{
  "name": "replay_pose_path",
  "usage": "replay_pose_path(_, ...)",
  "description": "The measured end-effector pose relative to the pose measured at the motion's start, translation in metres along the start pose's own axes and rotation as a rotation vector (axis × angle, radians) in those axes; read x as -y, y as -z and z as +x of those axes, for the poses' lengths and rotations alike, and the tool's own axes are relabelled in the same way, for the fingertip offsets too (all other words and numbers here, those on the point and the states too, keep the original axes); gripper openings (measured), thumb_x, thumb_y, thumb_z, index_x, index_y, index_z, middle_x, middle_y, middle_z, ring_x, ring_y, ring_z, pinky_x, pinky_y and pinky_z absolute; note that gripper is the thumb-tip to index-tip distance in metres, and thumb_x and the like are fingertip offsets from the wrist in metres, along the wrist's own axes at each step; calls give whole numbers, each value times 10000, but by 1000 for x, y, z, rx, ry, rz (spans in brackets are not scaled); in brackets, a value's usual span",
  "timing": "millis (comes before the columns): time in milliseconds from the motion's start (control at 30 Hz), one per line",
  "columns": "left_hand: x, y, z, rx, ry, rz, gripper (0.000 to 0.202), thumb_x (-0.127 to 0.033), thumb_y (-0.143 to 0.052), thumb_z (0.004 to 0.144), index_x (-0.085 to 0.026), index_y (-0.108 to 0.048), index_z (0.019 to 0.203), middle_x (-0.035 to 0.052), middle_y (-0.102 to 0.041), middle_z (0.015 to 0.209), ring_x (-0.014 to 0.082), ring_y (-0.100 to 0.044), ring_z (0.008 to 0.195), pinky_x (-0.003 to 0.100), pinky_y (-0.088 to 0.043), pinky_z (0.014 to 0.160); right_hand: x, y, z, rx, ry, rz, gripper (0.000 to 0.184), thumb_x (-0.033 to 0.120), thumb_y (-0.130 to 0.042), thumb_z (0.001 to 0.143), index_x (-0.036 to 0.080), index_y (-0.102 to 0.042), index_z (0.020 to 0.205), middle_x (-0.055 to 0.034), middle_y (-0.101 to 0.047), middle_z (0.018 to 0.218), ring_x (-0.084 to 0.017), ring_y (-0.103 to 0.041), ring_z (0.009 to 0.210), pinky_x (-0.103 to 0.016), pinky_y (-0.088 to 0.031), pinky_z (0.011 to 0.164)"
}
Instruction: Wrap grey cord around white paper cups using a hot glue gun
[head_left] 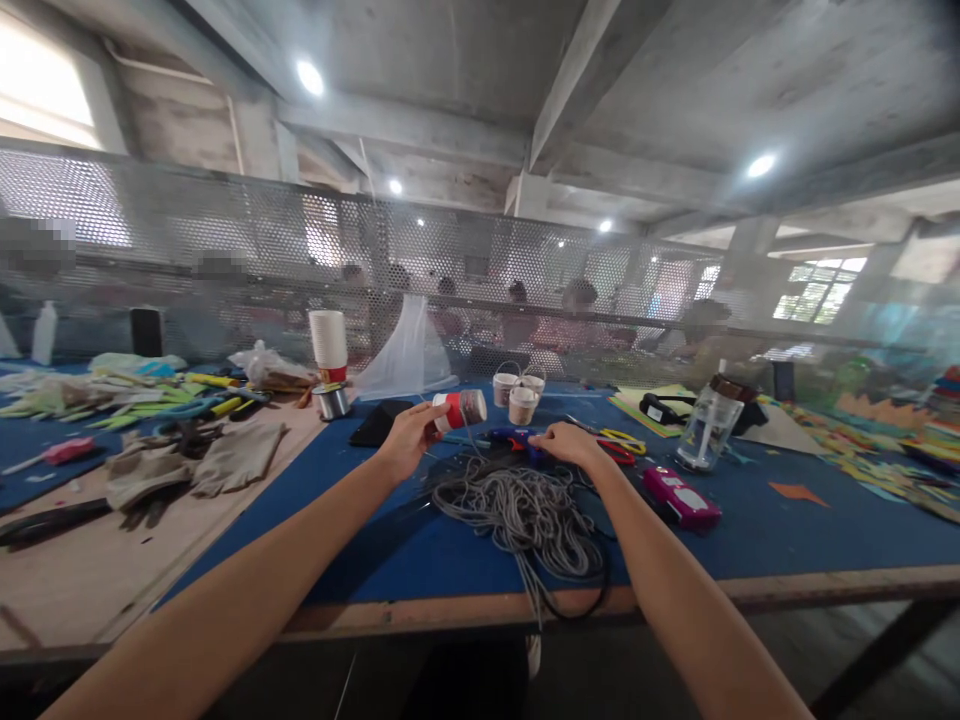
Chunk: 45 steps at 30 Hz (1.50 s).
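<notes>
My left hand is closed around a red and white paper cup lying on its side in the air, its far end toward the right. A strand of grey cord hangs from the cup. Closed fingers of my right hand grip a blue glue gun with a red part, low over the blue mat. Below both hands lies a loose heap of grey cord, its ends trailing over the table edge. Behind them stand several small cord-wrapped cups with loop handles.
Left: a stack of paper cups on a metallic spool, a dark flat object, work gloves. Right: yellow-handled scissors, a magenta box, a clear bottle. Behind the table rises a perforated partition; people sit beyond it.
</notes>
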<state>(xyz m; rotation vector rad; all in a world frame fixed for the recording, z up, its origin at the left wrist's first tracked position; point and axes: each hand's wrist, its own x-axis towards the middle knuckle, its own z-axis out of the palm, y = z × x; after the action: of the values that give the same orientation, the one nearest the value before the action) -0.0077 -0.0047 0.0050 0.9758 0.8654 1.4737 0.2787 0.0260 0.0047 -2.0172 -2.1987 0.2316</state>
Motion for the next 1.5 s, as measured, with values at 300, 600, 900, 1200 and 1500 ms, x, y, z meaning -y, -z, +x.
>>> replay_pose_path(300,2,-1,-1,19,-42,47,355,-332,-868,516,-142,-706,768,32,-682,725,125,-571,632,233,-444,569,2,-22,13,-101,27,446,362,479,-730,698,214,-603,487,2,-556,445,-163,-614,549,-226,-397,532)
replay_pose_path(600,5,8,8,-76,-79,45,386,-370,-871,512,-154,-718,793,13,-675,730,130,-583,679,235,-470,619,15,-24,11,49,-176,1054,290,322,-656,813,147,-597,589,-4,-571,449,-97,-492,374,-185,-358,376)
replay_pose_path(900,5,13,13,-160,-105,33,390,-370,-876,483,-161,-711,768,3,-672,720,129,-579,653,249,-482,623,28,-13,3,139,-79,1544,118,207,-550,889,129,-625,841,-34,-693,731,-57,-586,518,-136,-520,499)
replay_pose_path(1200,7,10,9,-95,-145,113,393,-435,-876,503,-165,-717,739,32,-688,775,156,-597,745,259,-491,687,46,-6,-14,99,227,1713,305,283,-664,794,246,-550,1074,20,-702,893,-79,-627,613,-157,-527,515)
replay_pose_path(1500,12,12,10,-60,-139,171,412,-449,-855,549,-172,-756,839,55,-715,868,169,-611,792,258,-481,699,68,-9,-25,-240,443,1206,302,466,-630,811,174,-596,880,57,-522,559,-86,-482,481,-191,-392,466)
